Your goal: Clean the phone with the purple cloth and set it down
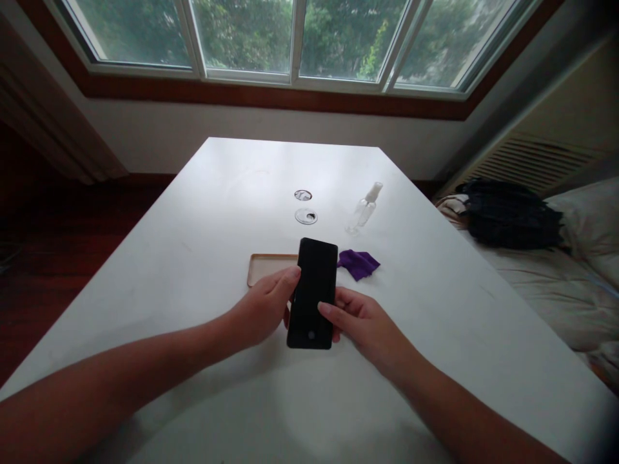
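A black smartphone [314, 277] with a dark screen is held up over the white table. My left hand [268, 299] grips its left edge, thumb along the side and the other fingers hidden behind. From the lower right, my right hand [360, 319] holds it too, the thumb resting on the screen and fingers curled under the edge. Behind the phone lies a shallow tan-rimmed tray or case [265, 265], partly covered by the phone and my left hand. A crumpled purple cloth [358, 263] is on the table just right of the phone.
A clear spray bottle [366, 207] with a white cap stands on the white table [193, 212], beyond the cloth. Two round disc-like fittings [303, 194] are at mid-table. Past the far edge is a window wall; on the right, a dark garment [512, 216] lies on pale bedding.
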Available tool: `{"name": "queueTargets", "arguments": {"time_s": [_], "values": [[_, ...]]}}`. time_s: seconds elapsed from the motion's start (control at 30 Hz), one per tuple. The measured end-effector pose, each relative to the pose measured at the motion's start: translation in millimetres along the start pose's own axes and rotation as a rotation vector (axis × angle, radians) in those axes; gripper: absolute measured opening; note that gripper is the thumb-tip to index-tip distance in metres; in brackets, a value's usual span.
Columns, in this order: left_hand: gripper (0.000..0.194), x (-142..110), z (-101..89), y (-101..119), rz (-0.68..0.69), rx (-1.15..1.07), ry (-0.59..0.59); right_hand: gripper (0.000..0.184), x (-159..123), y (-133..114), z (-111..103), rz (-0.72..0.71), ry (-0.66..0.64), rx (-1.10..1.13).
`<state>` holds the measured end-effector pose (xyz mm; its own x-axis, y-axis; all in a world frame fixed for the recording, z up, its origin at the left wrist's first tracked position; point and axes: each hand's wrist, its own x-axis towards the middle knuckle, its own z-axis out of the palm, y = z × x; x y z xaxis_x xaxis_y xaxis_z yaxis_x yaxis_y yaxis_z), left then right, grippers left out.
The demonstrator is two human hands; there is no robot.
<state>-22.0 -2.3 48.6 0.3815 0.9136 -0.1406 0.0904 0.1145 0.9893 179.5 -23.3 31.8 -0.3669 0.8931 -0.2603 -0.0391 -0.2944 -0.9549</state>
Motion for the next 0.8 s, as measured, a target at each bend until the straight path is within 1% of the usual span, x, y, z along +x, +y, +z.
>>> {"name": "queueTargets", "arguments": {"time_s": [0.07,0.13,0.2,0.23,0.27,0.33,0.37,0.43,0.53,0.63,0.67,0.7,0.8], "values": [[0.058,4,-12.5,4,0.106,0.348,0.068,0.034,1,-3,-3,0.009,0.067,0.071],[0.043,8,-26.9,4,0.249,0.722,0.147,0.032,-1,-8,-4,0.018,0.154,0.168],[0.036,13,-40.6,2,0.327,1.015,0.180,0.030,-2,-16,-4,0.011,0.250,0.257],[0.036,15,-46.5,-1,0.322,1.111,0.189,0.031,-3,-19,-4,-0.006,0.301,0.290],[0.036,16,-51.5,-3,0.309,1.177,0.168,0.031,-4,-22,-5,-0.028,0.350,0.310],[0.035,19,-58.4,-8,0.263,1.267,0.099,0.030,-5,-26,-6,-0.063,0.421,0.322],[0.034,19,-60.3,-10,0.233,1.295,0.099,0.030,-5,-27,-7,-0.067,0.440,0.319],[0.033,18,-62.1,-12,0.155,1.295,0.098,0.030,-5,-26,-8,-0.051,0.460,0.304],[0.031,15,-61.9,-12,0.053,1.199,0.097,0.035,-5,-21,-4,0.009,0.463,0.256],[0.026,13,-60.1,-12,0.007,1.033,0.133,0.039,-5,-16,6,0.081,0.405,0.222],[0.028,13,-58.7,-12,-0.006,0.948,0.149,0.039,-5,-14,9,0.096,0.366,0.231],[0.035,13,-56.6,-12,-0.020,0.845,0.167,0.039,-6,-13,12,0.109,0.318,0.245],[0.065,13,-45.4,-15,-0.080,0.446,0.204,0.044,-7,-8,17,0.118,0.179,0.253]]}}
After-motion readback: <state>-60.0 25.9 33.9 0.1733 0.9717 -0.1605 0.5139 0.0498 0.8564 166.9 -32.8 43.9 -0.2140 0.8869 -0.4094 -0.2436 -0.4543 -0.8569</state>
